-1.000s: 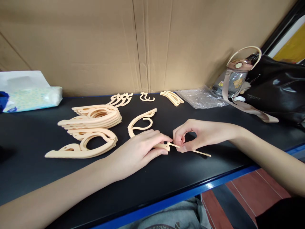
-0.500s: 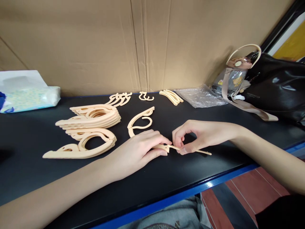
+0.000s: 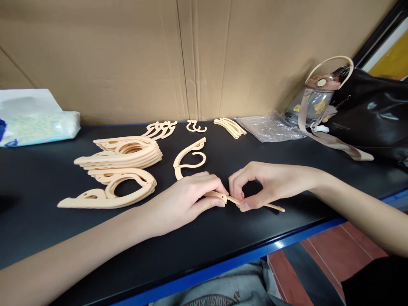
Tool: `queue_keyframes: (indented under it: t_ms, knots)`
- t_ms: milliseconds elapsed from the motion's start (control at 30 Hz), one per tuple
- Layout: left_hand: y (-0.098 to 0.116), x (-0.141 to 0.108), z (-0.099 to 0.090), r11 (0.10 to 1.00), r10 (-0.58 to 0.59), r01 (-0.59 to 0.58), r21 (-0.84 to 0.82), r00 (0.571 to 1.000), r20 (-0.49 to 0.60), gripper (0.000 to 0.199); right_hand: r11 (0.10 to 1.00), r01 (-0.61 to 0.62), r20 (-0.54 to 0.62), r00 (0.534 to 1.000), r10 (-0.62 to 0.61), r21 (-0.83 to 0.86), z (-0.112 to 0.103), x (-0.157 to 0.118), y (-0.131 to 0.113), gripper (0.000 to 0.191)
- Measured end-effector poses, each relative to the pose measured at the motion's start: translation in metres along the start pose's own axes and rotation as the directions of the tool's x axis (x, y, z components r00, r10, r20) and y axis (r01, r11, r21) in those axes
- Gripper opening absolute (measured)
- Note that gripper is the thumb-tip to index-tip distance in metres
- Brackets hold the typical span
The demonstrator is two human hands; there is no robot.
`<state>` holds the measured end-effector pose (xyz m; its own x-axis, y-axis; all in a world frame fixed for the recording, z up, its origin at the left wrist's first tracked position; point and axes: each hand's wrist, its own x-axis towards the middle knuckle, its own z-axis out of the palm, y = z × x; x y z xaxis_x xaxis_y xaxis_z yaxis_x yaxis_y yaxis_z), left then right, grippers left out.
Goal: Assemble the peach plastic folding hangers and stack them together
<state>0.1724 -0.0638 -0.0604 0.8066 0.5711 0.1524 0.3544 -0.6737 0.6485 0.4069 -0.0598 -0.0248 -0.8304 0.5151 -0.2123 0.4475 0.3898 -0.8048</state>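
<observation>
A cream plastic folding clothes hanger [image 3: 179, 161] lies on the black table, its hook and one arm showing beyond my left hand [image 3: 188, 197]. The fingers of that hand are closed over the hanger's other arm, whose drilled end sticks out past the fingertips. My right hand [image 3: 255, 185] pinches a thin cream strip [image 3: 274, 207] between thumb and fingers. The strip's inner end meets the end of the hanger arm; whether it is seated there I cannot tell. Its outer end points right, toward the table edge.
Left of my hands sit stacked folded hangers [image 3: 117, 157]. Behind are curved arms [image 3: 161, 128], small hooks [image 3: 196, 126], loose strips [image 3: 230, 127] and a clear plastic bag [image 3: 267, 127]. A tissue pack [image 3: 38, 121], water bottle [image 3: 314, 102] and black bag [image 3: 369, 114] flank them.
The right hand's grip on the strip has shifted slightly, and the strip's outer end sits a little lower. The left hand stays on the hanger. The whole view has moved slightly.
</observation>
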Motion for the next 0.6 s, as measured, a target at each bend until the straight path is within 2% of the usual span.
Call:
queue_keyframes:
  t_ms: [167,367,467,600]
  knots:
    - [0.001,0.001,0.000,1.000,0.011,-0.011,-0.002,1.000,0.003,0.013,0.998,0.021,-0.013,1.000,-0.021,-0.051,0.003,-0.001,0.000,0.021]
    - [0.001,0.004,0.001,0.993,0.109,-0.109,0.035,0.994,-0.009,0.016,0.974,0.014,-0.072,0.997,-0.031,-0.225,0.010,-0.001,-0.005,0.019]
    - [0.001,0.004,0.002,0.998,0.057,-0.057,0.016,0.998,-0.012,0.013,0.967,0.018,-0.094,0.995,-0.043,-0.253,0.011,-0.002,-0.005,0.014]
    - [-0.002,0.003,0.003,0.999,-0.005,0.004,-0.033,1.000,-0.028,0.013,0.988,0.014,-0.093,0.995,-0.029,-0.156,0.009,-0.002,-0.002,0.007]
